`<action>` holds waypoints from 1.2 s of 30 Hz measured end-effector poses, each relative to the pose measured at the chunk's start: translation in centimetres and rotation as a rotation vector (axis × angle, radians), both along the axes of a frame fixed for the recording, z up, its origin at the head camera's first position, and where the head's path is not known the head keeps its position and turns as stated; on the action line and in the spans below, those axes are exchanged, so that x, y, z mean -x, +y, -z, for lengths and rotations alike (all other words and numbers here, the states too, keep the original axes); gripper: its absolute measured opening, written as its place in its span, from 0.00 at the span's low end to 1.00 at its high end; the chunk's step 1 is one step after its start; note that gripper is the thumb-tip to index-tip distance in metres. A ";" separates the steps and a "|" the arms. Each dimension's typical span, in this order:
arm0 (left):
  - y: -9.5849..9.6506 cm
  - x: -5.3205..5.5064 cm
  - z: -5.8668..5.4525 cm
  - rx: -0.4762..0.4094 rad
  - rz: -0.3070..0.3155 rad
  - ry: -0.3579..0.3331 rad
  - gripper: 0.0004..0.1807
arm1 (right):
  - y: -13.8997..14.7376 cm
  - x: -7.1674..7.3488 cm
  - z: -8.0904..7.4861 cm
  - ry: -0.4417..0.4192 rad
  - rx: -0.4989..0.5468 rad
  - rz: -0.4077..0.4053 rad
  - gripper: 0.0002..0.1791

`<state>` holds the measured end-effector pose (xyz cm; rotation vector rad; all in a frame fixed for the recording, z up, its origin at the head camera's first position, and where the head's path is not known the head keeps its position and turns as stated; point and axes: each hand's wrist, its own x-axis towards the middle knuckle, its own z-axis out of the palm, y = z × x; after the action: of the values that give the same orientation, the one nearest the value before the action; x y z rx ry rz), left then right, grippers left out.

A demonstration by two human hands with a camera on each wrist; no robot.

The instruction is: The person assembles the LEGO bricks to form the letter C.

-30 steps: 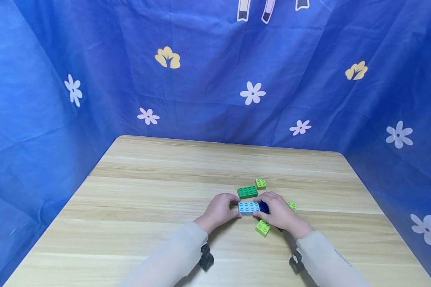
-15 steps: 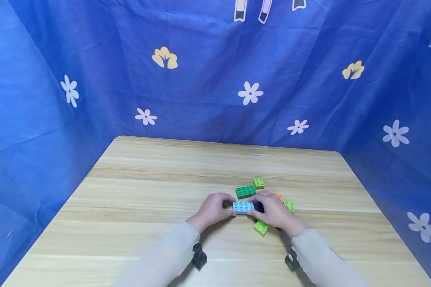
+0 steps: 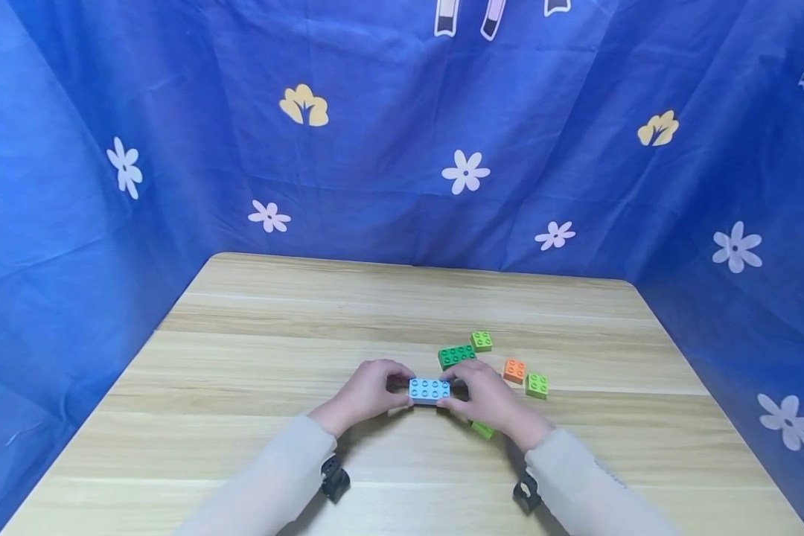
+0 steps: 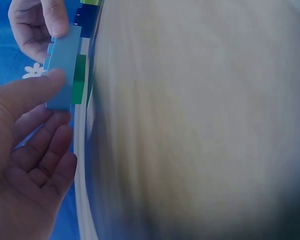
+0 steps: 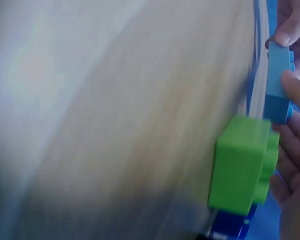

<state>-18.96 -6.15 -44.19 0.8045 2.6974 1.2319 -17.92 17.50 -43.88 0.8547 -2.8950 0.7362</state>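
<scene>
In the head view, blue cloth [image 3: 375,156] printed with flowers hangs behind a wood-grain surface [image 3: 275,320], where a dark green brick [image 3: 453,357] sits just beyond the fingers, with a far lime brick [image 3: 481,342] at its corner. To the right, an orange brick [image 3: 514,371] stands just beside a right-hand lime brick [image 3: 537,385]; a near lime brick [image 3: 484,429] is partly covered by the person's right hand [image 3: 487,400]. Between the two hands lies a light-blue brick [image 3: 429,391], the left hand [image 3: 367,394] pinching one end and the right hand the other, forearms angled inward. From the left wrist, the left thumb presses the brick's side, the remaining fingers curve below, and the dark green brick shows behind. From the right wrist, a lime brick looms in the foreground, a dark blue brick [image 5: 230,223] partly hidden below it, and both thumbs rest against the light-blue brick.
</scene>
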 end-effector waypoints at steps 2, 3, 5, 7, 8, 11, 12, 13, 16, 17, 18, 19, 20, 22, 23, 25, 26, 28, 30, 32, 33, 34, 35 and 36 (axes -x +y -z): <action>-0.4 -0.1 -0.1 0.006 0.008 0.003 0.17 | -0.4 -0.2 0.0 -0.003 0.002 0.004 0.21; -0.6 -0.2 -0.1 0.009 0.013 0.003 0.17 | -0.6 -0.3 0.1 -0.006 0.006 0.005 0.21; -1.0 -0.3 -0.1 0.021 0.023 0.012 0.16 | -0.9 -0.5 0.1 -0.004 0.005 0.005 0.21; -1.3 -0.5 -0.1 0.031 0.031 0.019 0.16 | -1.3 -0.7 0.2 0.000 0.005 0.004 0.22; -1.5 -0.5 -0.2 0.035 0.034 0.022 0.16 | -1.4 -0.8 0.3 0.001 0.005 0.003 0.22; -2.0 -0.9 -0.2 0.048 0.039 0.022 0.16 | -1.9 -1.0 0.4 0.001 0.017 -0.011 0.22; -2.1 -1.0 -0.2 0.054 0.039 0.019 0.16 | -2.0 -1.1 0.5 0.003 0.018 -0.017 0.22; -2.3 -1.1 -0.2 0.059 0.040 0.014 0.16 | -2.2 -1.2 0.5 0.004 0.019 -0.022 0.22; -2.8 -1.3 -0.2 0.071 0.043 0.007 0.16 | -2.6 -1.4 0.6 0.013 0.020 -0.038 0.22; -3.0 -1.4 -0.2 0.074 0.044 0.005 0.16 | -2.8 -1.4 0.6 0.015 0.020 -0.042 0.22; -3.1 -1.5 -0.2 0.074 0.046 0.006 0.16 | -2.9 -1.5 0.6 0.016 0.022 -0.047 0.21; -3.2 -1.6 -0.3 0.075 0.048 0.008 0.16 | -3.0 -1.5 0.7 0.015 0.025 -0.051 0.21; -3.3 -1.6 -0.3 0.076 0.049 0.010 0.16 | -3.1 -1.6 0.7 0.014 0.028 -0.055 0.21; -3.6 -1.8 -0.3 0.076 0.053 0.012 0.16 | -3.3 -1.7 0.7 0.011 0.032 -0.062 0.21; -3.7 -1.9 -0.3 0.073 0.055 0.010 0.16 | -3.4 -1.7 0.8 0.008 0.033 -0.064 0.21; -3.8 -2.0 -0.3 0.067 0.057 0.009 0.16 | -3.5 -1.8 0.8 0.006 0.031 -0.064 0.21; -3.9 -2.1 -0.4 0.061 0.059 0.006 0.16 | -3.6 -1.8 0.9 0.005 0.032 -0.065 0.21; -4.0 -2.3 -0.4 0.052 0.061 0.000 0.16 | -3.7 -1.9 1.0 0.009 0.029 -0.065 0.21; -4.0 -2.3 -0.4 0.047 0.063 -0.001 0.16 | -3.8 -2.0 1.1 0.015 0.035 -0.067 0.21; -4.1 -2.4 -0.4 0.044 0.064 -0.004 0.16 | -3.8 -2.0 1.2 0.020 0.045 -0.073 0.21; -4.2 -2.4 -0.3 0.044 0.063 -0.004 0.16 | -3.8 -2.0 1.2 0.024 0.048 -0.075 0.21; -4.2 -2.4 -0.3 0.043 0.061 -0.006 0.17 | -3.8 -2.1 1.3 0.029 0.054 -0.079 0.21; -4.2 -2.4 -0.2 0.043 0.059 -0.008 0.17 | -3.8 -2.1 1.3 0.032 0.059 -0.083 0.21; -4.3 -2.4 -0.2 0.039 0.057 -0.012 0.17 | -3.9 -2.1 1.4 0.034 0.063 -0.086 0.21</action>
<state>-16.54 -10.42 -43.99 0.8602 2.6609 1.1640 -15.83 13.65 -45.28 0.9803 -2.8046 0.8064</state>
